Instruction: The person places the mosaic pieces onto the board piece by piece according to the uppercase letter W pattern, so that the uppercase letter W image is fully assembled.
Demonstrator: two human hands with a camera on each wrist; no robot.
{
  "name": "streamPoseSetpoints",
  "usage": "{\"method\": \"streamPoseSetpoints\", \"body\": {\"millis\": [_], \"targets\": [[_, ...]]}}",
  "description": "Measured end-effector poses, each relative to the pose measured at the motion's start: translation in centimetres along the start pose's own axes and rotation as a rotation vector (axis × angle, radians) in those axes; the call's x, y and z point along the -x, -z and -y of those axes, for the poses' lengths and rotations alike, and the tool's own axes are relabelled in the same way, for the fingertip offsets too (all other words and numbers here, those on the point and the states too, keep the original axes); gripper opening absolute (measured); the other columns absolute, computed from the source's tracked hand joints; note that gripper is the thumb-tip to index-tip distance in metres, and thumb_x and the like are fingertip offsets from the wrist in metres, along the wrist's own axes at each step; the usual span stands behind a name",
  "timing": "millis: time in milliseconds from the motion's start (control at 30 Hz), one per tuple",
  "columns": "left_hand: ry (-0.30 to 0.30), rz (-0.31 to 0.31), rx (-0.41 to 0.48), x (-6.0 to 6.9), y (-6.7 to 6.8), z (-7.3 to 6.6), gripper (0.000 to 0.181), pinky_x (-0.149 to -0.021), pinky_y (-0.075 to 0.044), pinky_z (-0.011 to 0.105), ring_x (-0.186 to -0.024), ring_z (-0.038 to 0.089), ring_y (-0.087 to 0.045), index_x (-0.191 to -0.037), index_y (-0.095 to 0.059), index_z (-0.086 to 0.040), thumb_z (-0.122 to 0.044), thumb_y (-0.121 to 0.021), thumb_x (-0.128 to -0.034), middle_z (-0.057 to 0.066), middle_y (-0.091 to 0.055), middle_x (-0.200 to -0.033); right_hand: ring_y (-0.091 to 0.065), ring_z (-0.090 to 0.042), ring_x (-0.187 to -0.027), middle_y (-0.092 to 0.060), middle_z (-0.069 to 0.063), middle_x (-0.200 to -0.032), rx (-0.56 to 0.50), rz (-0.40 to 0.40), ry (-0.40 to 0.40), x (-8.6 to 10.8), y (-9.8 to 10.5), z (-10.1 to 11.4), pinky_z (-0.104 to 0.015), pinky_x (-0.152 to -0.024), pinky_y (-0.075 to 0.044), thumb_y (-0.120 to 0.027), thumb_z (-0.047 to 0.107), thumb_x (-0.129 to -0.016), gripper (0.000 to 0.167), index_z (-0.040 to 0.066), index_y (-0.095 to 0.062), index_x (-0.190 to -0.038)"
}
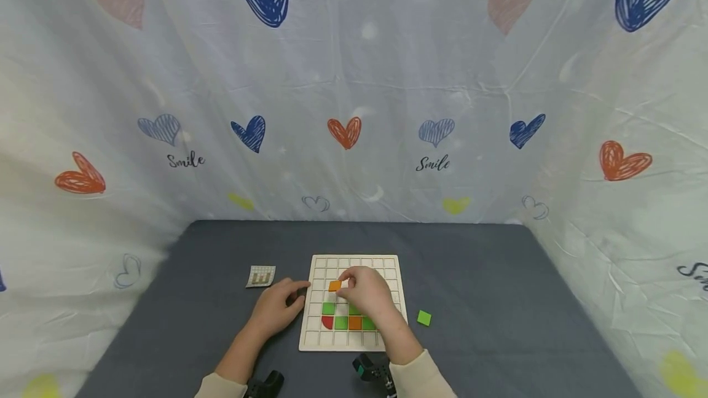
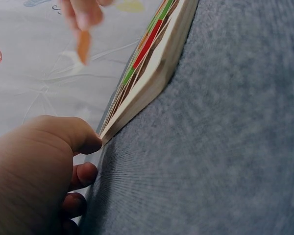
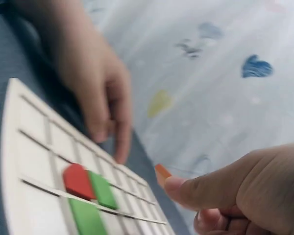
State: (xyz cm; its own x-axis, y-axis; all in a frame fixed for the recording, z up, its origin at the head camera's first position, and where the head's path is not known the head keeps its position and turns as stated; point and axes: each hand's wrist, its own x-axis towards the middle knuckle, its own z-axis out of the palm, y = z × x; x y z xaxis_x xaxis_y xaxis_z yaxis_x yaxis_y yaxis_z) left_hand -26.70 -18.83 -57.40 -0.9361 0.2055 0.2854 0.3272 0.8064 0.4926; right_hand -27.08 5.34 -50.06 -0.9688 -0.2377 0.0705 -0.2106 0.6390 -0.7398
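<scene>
A pale wooden grid board (image 1: 318,341) lies on the dark cloth. Above its upper-left part, my right hand (image 1: 369,292) pinches an orange square tile (image 1: 334,286) between thumb and fingers; in the right wrist view the orange tile (image 3: 161,174) is held clear of the board. My left hand (image 1: 275,307) touches the board's left edge with its fingertips, fingers loosely bent. Set in the lower grid are a red rounded piece (image 1: 327,322), a green tile (image 1: 329,308) above it, and a row of green and orange tiles (image 1: 355,323). My right hand and forearm hide part of the board.
A loose green tile (image 1: 424,318) lies right of the board. Left of it is a small printed card (image 1: 260,276). Black wrist devices (image 1: 373,368) show near both sleeves. A white curtain (image 1: 354,48) with hearts hangs behind the table and along its sides.
</scene>
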Motion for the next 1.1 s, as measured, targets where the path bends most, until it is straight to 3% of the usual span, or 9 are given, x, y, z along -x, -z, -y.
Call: {"method": "streamPoseSetpoints", "body": {"millis": [233, 400, 700, 867, 967, 1100], "targets": [[-0.03, -0.018, 0.009, 0.2, 0.0, 0.2, 0.029, -0.059, -0.035, 0.029, -0.06, 0.004, -0.038, -0.122, -0.076, -0.02, -0.014, -0.074, -0.0938, -0.015, -0.046, -0.077, -0.053, -0.011, -0.057, -0.064, 0.003, -0.072, 0.059, 0.033, -0.064, 0.2, -3.0, -0.4, -0.031, -0.054, -0.042, -0.081, 0.017, -0.085, 0.011, 0.01, -0.079, -0.094], [-0.042, -0.026, 0.012, 0.2, 0.0, 0.1, 0.029, -0.059, -0.035, 0.029, -0.06, 0.003, -0.038, -0.121, -0.076, -0.019, -0.013, -0.074, -0.0933, -0.015, -0.045, -0.076, -0.058, -0.009, -0.062, -0.074, 0.001, -0.087, 0.118, 0.006, -0.041, 0.4, -3.7, -0.3, -0.029, -0.055, -0.046, -0.082, 0.018, -0.087, 0.01, 0.01, -0.083, -0.093], [-0.019, -0.013, 0.013, 0.1, 0.1, 0.0, 0.03, -0.059, -0.035, 0.029, -0.06, 0.005, -0.037, -0.122, -0.076, -0.02, -0.012, -0.074, -0.0937, -0.014, -0.045, -0.076, -0.057, -0.008, -0.061, -0.075, 0.002, -0.085, 0.207, -0.081, 0.012, 0.2, -4.3, -0.4, -0.027, -0.049, -0.04, -0.083, 0.016, -0.085, 0.003, 0.013, -0.084, -0.084], [-0.01, -0.006, 0.009, 0.2, -0.1, 0.0, 0.03, -0.058, -0.034, 0.029, -0.058, 0.005, -0.037, -0.123, -0.076, -0.02, -0.014, -0.073, -0.094, -0.015, -0.045, -0.076, -0.06, -0.007, -0.066, -0.075, 0.005, -0.085, 0.296, -0.118, 0.055, 0.2, -4.6, -0.8, -0.024, -0.049, -0.039, -0.077, 0.016, -0.087, 0.009, 0.017, -0.085, -0.081], [-0.009, 0.0, 0.01, 0.2, -0.1, 0.0, 0.03, -0.059, -0.034, 0.029, -0.059, 0.005, -0.037, -0.123, -0.076, -0.021, -0.015, -0.072, -0.0947, -0.015, -0.045, -0.076, -0.055, -0.005, -0.057, -0.076, 0.004, -0.087, 0.313, -0.081, 0.092, 0.3, -4.3, -0.7, -0.023, -0.046, -0.037, -0.074, 0.014, -0.088, 0.012, 0.017, -0.085, -0.083], [-0.028, -0.023, 0.022, 0.1, 0.0, 0.2, 0.029, -0.059, -0.034, 0.028, -0.059, 0.004, -0.037, -0.122, -0.076, -0.019, -0.013, -0.073, -0.0938, -0.015, -0.044, -0.075, -0.046, -0.007, -0.048, -0.078, -0.001, -0.097, 0.249, 0.039, 0.112, 0.4, -3.4, -0.5, -0.025, -0.044, -0.036, -0.071, 0.013, -0.09, 0.016, 0.011, -0.085, -0.096]]}}
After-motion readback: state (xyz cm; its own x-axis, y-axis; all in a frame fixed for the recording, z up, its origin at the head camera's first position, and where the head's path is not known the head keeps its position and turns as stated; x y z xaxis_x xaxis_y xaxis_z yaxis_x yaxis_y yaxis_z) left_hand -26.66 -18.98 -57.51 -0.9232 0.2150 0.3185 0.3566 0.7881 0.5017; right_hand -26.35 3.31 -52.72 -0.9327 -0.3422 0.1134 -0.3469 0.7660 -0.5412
